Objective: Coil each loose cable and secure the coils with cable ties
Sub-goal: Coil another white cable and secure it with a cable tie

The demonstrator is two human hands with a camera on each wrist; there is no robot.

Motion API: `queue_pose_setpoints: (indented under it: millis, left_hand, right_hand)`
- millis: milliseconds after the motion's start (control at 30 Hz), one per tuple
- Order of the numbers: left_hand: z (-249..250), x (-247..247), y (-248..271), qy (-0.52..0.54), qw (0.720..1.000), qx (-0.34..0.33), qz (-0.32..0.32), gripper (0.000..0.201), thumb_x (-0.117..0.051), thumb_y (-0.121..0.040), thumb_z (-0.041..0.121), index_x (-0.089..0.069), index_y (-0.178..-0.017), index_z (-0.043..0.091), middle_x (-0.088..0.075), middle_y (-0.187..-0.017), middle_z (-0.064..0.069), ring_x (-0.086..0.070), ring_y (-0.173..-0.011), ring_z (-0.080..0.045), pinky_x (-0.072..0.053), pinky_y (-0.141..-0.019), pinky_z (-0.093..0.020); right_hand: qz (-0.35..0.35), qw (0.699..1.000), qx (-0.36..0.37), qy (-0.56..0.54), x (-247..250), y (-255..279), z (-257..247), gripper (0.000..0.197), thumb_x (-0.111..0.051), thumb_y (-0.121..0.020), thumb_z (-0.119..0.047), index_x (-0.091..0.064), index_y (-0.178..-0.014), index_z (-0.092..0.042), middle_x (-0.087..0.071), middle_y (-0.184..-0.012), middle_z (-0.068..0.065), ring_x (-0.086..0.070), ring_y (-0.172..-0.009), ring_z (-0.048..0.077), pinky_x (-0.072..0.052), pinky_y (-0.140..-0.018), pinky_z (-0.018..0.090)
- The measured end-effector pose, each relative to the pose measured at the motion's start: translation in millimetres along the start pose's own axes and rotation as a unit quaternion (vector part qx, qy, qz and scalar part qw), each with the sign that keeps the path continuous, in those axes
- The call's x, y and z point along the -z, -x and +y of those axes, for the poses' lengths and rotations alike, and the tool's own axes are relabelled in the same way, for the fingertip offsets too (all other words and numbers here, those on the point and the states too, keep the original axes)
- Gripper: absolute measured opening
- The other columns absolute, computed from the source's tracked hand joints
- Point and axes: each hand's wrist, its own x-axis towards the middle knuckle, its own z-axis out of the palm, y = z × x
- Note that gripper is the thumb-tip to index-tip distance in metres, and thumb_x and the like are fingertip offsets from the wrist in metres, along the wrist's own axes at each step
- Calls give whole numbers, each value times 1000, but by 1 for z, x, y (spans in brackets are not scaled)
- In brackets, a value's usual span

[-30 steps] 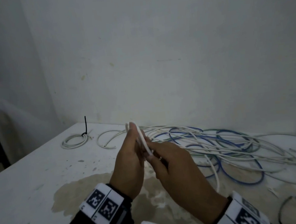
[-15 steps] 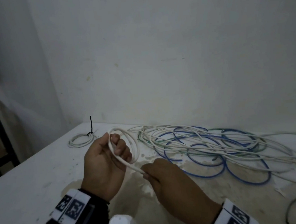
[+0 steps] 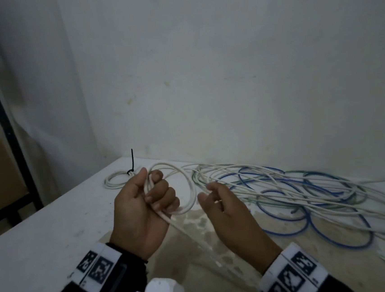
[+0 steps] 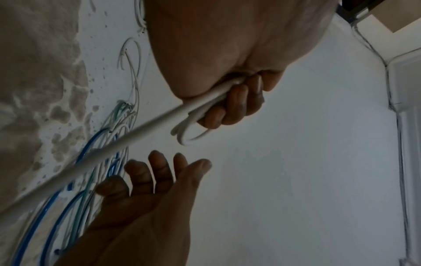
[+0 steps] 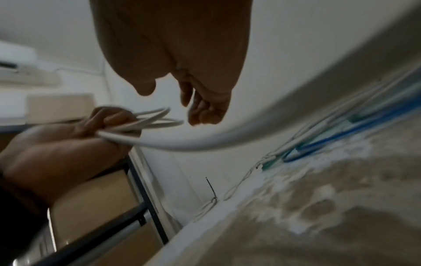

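The white worktop [image 3: 42, 231] carries a tangle [image 3: 297, 190] of white, blue and green cables along the wall, well apart from a tied coil [image 3: 117, 180] with a black tie [image 3: 132, 163] at the far left corner. Above the worktop, the left hand [image 3: 140, 205] is curled tight round a white cable [image 3: 186, 193], two loops gathered in its fist and the free length running down toward the body. The right hand [image 3: 223, 211] hovers just beside the loops, fingers relaxed and holding nothing.

To coil well, the right hand should probably catch the free length, draw a matching loop and lay it flat in the left fist without twisting.

Half a second ago the right hand pinched the cable; it has since let go.
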Motion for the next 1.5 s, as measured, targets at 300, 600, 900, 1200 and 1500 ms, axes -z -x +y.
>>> queue_pose_setpoints:
  millis: [300,600,900,1200,1500]
  left_hand:
    - [-10,-3,2,-26,999,47,-5,33,-45,-87,37,-58,-70,11,-27,-43,5,-25,-33,-6,-30,-34,-19]
    - [-26,-13,-2,-106,990,-23,87,37,-41,-92,46,-41,-73,15,-27,-48,5,-22,-35,-6,-23,-35,-17]
    - [-33,-19,2,-127,990,14,53,38,-41,-89,49,-40,-70,16,-24,-48,4,-22,-36,-8,-25,-38,-21]
    - [-32,-28,0,-189,979,-12,75,47,-29,-97,52,-44,-73,16,-22,-44,4,-15,-34,-8,-13,-40,-19]
    - [-31,-34,-1,-378,925,-30,30,58,-21,-88,61,-55,-103,16,-39,-42,3,-30,-34,-6,-22,-39,-14]
  right_hand:
    - [-11,957,-74,-279,13,-12,-14,27,-47,-98,-20,-65,-84,-5,-61,-66,5,-60,-63,21,-53,-63,37]
    - [115,990,84,15,12,-6,-11,38,-43,-99,-22,-60,-67,-11,-59,-55,-3,-59,-51,11,-51,-56,31]
    - [114,967,113,198,21,-5,-14,21,-46,-97,-27,-54,-115,-21,-64,-85,1,-59,-75,19,-36,-60,27]
    - [97,967,57,229,16,-2,-12,21,-38,-99,-35,-49,-104,-18,-55,-78,-3,-55,-77,22,-35,-54,27]
    - [-8,924,313,219,36,-7,-36,40,-49,-86,-28,-62,-122,-17,-68,-106,0,-60,-99,16,-48,-87,42]
